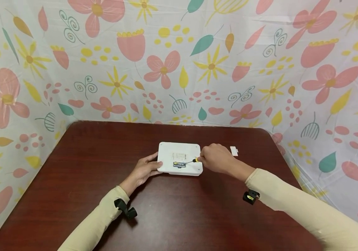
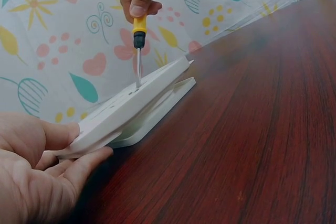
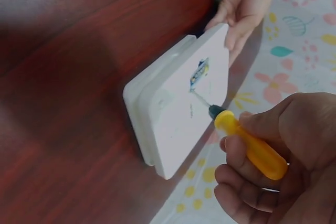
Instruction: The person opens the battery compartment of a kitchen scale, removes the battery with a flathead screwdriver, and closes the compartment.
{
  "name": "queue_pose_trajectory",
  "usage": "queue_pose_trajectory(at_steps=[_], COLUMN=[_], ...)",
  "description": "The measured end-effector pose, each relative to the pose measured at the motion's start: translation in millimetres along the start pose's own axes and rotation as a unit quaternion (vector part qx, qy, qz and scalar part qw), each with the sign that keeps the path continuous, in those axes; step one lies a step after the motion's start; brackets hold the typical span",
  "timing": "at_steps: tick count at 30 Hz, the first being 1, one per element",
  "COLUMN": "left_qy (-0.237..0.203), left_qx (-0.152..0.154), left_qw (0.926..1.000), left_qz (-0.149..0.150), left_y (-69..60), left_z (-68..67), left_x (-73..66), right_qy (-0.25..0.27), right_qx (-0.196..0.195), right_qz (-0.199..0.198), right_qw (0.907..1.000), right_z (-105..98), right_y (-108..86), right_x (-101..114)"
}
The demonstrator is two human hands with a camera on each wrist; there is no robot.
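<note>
In the head view the white device (image 1: 182, 149) is near the middle of the table (image 1: 119, 146), its printed label (image 1: 179, 156) and a battery (image 1: 179, 164) in a recess facing up. Only that view shows the small white cover (image 1: 234, 151) lying apart, beyond the right hand (image 1: 215, 158). The left wrist view gives what the head view cannot: the device side-on, tilted, with a lower plate (image 2: 157, 116) under the upper slab and a wedge-shaped gap between them. The right wrist view shows the yellow handle of the screwdriver (image 3: 257, 148) nearly whole, black collar included; from the head camera the hand covers most of it.

The left hand (image 1: 145, 169) pinches the device's left edge, thumb on the upper face, fingers beneath, so they are parted only by its thickness. The right hand's thumb and forefinger pinch the handle near its collar, the other fingers loosely bent. The metal tip meets the device at the end of the recess, by the battery; its exact contact is too small to tell.
</note>
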State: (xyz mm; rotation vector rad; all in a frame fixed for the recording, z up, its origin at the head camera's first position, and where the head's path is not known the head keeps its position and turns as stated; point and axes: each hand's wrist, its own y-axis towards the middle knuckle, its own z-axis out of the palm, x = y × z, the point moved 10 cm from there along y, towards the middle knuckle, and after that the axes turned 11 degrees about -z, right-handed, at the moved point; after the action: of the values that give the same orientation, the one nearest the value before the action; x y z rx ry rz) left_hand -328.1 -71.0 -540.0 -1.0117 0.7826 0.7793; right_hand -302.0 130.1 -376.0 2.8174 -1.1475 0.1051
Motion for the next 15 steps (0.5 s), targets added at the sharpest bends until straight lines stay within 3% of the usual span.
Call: queue_pose_trajectory(at_steps=[8,15], left_qy=[-0.003,0.003], left_qx=[-0.004,-0.006], left_qw=[1.0000,1.0000], left_qz=[-0.004,-0.004], left_y=[0.9,0.8], left_z=[0.0,-1.5], left_x=[0.9,1.2], right_qy=[-0.046,-0.085], right_qx=[0.046,0.110], right_qz=[0.001,0.019], right_qw=[0.9979,0.9902], right_z=[-1,2], right_y=[15.0,33.0], right_x=[8,17])
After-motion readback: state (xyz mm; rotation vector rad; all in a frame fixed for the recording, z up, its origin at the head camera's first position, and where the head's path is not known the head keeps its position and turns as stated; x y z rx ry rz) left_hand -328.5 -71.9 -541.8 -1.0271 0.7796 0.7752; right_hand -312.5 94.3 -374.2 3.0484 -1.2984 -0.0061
